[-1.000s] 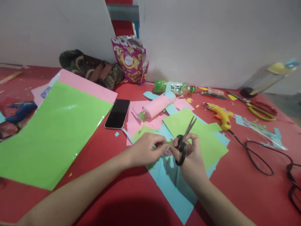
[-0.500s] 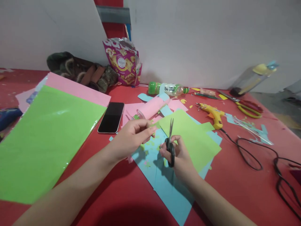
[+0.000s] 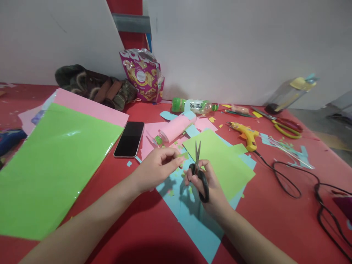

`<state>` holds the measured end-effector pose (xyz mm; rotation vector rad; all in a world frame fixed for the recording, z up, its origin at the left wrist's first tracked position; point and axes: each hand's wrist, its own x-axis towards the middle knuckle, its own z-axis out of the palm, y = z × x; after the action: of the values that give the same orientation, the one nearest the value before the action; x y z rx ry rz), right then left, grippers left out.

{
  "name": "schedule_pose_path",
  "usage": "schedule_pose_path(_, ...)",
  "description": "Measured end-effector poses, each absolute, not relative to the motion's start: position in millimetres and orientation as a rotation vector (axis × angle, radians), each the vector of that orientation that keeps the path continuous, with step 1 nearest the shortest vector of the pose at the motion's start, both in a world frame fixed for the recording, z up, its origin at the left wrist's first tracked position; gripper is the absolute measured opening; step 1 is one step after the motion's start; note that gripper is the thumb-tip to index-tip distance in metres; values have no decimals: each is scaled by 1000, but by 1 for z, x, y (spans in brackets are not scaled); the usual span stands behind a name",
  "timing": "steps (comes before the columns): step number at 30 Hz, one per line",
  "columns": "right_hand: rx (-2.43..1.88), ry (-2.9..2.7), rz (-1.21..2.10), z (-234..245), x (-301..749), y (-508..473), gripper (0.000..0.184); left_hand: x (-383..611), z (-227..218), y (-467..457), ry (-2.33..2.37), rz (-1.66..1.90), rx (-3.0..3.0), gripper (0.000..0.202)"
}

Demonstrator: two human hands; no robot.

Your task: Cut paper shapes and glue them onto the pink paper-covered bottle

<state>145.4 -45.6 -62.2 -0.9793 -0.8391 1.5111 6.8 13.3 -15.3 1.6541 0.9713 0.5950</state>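
As scissors (image 3: 202, 179) point away | black-handled — grey blades (image 3: 197, 156) (slightly apart)

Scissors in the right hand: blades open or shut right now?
Slightly open. The scissors in the right hand show two separate blade tips, with a narrow V-shaped gap between them.

We are listing scissors (image 3: 197, 161) with black handles and grey blades; a plain red counter (image 3: 132, 223); a light-blue sheet (image 3: 189, 222); a lime-green sheet (image 3: 220, 157). We are also recording a pink-wrapped bottle (image 3: 176, 129) with a green cap (image 3: 158, 139); a phone (image 3: 129, 140), black-screened, silver-edged; a magenta snack bag (image 3: 141, 75) bearing white lettering and golden printed pieces. Further, we are noting a yellow glue gun (image 3: 247, 135) with a black cord (image 3: 317, 187); shears (image 3: 284, 123), handles red and yellow; a camouflage-patterned bundle (image 3: 95, 84) with brown bands (image 3: 114, 89).
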Motion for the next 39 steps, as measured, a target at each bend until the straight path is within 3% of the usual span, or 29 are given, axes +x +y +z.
schedule_pose_path(23, -926, -831, 1492, -59, 146, -48, 32, 9, -12, 8, 1002, 509, 1755, 27)
schedule_pose_path(39, -881, -958, 1641, -60, 149, -49, 34, 2, -8, 12, 1048, 720, 1680, 26)
